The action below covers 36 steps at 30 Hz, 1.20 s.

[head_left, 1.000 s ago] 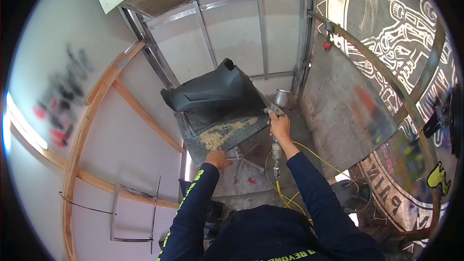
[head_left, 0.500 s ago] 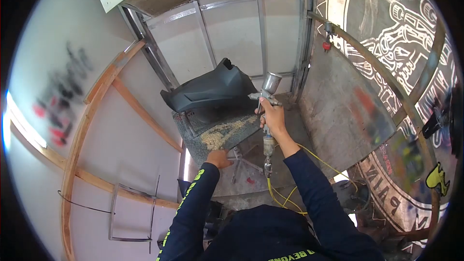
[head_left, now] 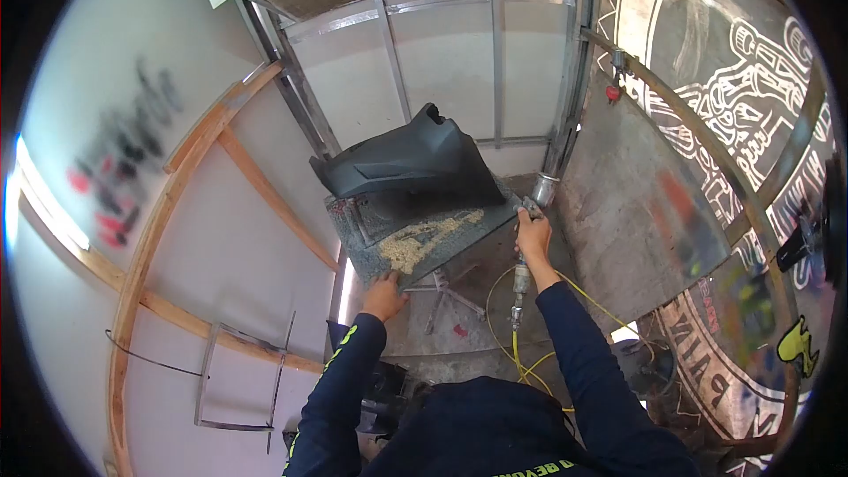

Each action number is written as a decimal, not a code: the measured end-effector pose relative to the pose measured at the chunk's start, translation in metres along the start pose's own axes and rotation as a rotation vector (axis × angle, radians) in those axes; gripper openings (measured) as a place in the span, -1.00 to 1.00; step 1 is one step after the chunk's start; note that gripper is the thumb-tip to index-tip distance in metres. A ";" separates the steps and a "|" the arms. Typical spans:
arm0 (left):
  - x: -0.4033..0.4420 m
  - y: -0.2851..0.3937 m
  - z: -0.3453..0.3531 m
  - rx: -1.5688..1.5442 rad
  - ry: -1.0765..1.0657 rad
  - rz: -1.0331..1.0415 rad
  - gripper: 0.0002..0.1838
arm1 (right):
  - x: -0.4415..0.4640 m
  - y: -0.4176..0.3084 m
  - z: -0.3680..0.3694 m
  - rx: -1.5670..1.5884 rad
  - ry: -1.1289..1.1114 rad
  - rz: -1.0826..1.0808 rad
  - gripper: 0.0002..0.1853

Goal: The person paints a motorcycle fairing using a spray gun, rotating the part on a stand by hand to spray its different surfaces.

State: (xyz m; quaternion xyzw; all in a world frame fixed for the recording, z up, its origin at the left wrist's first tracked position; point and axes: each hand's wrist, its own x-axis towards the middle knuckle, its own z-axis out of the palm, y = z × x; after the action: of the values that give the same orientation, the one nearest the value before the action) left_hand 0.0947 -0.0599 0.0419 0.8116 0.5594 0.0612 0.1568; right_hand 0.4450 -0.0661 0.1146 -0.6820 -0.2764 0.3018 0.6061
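A dark grey moulded plastic panel (head_left: 406,159) rests on a rough grey board (head_left: 358,252) on a metal stand (head_left: 439,291). Grainy tan patches mark the board's top. My left hand (head_left: 384,297) is at the board's front left edge, its fingers over the rim and thumb lower down. In my right hand (head_left: 533,237) is a spray gun (head_left: 521,277), gripped by its handle beside the board's right corner. The gun's silver cup (head_left: 545,187) tilts away to the right. A yellow air hose (head_left: 516,349) hangs from its lower end.
A white wall with wooden battens (head_left: 146,256) stands at left, holding a metal frame (head_left: 243,375). To the right are a grey sheet (head_left: 618,203), a bent rail (head_left: 698,124) and a painted panel (head_left: 751,79). The hose loops across the floor.
My right hand has moved the spray gun rightward and lower, and its cup now leans further over. My left hand has shifted left along the board's front edge.
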 end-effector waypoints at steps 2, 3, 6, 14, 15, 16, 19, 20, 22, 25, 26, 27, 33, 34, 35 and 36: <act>-0.008 -0.005 -0.001 0.101 0.026 -0.073 -0.31 | -0.005 -0.007 0.005 -0.004 -0.013 -0.033 -0.61; -0.010 -0.007 0.000 0.128 -0.025 -0.067 -0.30 | -0.009 -0.011 0.010 0.006 -0.048 -0.091 -0.58; -0.013 -0.010 0.005 0.150 -0.065 -0.048 -0.30 | -0.018 -0.023 0.027 -0.006 -0.122 -0.200 -0.55; -0.022 0.008 -0.004 0.113 -0.085 -0.039 -0.27 | -0.066 -0.071 0.056 0.043 -0.329 -0.284 -0.55; -0.024 0.011 -0.006 0.117 -0.082 -0.024 -0.26 | -0.068 -0.073 0.059 0.055 -0.355 -0.278 -0.56; -0.026 0.013 -0.007 0.121 -0.079 -0.009 -0.25 | -0.073 -0.075 0.064 0.055 -0.365 -0.304 -0.57; -0.023 0.004 0.007 0.137 -0.057 0.020 -0.24 | -0.084 -0.081 0.072 0.033 -0.423 -0.361 -0.57; -0.022 0.002 0.012 0.134 -0.054 0.016 -0.24 | -0.087 -0.082 0.076 0.031 -0.428 -0.363 -0.57; -0.022 0.003 0.016 0.139 -0.050 0.025 -0.21 | -0.094 -0.082 0.083 0.034 -0.433 -0.480 -0.58; -0.019 0.000 0.018 0.166 -0.076 0.065 -0.20 | -0.105 -0.086 0.096 0.039 -0.469 -0.541 -0.58; -0.019 -0.001 0.018 0.165 -0.076 0.060 -0.20 | -0.110 -0.087 0.099 0.039 -0.474 -0.540 -0.58; -0.016 -0.003 0.018 0.142 -0.121 0.057 -0.19 | -0.118 -0.096 0.100 0.027 -0.492 -0.563 -0.58; -0.014 -0.004 0.006 0.097 -0.197 0.075 -0.19 | -0.146 -0.114 0.126 0.065 -0.587 -0.647 -0.56; -0.013 -0.003 0.005 0.099 -0.195 0.092 -0.20 | -0.149 -0.119 0.129 0.070 -0.690 -0.540 -0.56; -0.012 -0.003 0.004 0.099 -0.194 0.092 -0.20 | -0.151 -0.123 0.129 0.073 -0.790 -0.430 -0.55; -0.013 0.001 0.001 0.076 -0.213 0.070 -0.22 | -0.162 -0.150 0.113 0.061 -0.884 -0.223 -0.54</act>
State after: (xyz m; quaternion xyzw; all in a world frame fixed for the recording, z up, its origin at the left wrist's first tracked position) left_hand 0.0908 -0.0725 0.0419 0.8380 0.5127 -0.0412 0.1822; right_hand 0.2508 -0.0953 0.2663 -0.4357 -0.5713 0.5048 0.4785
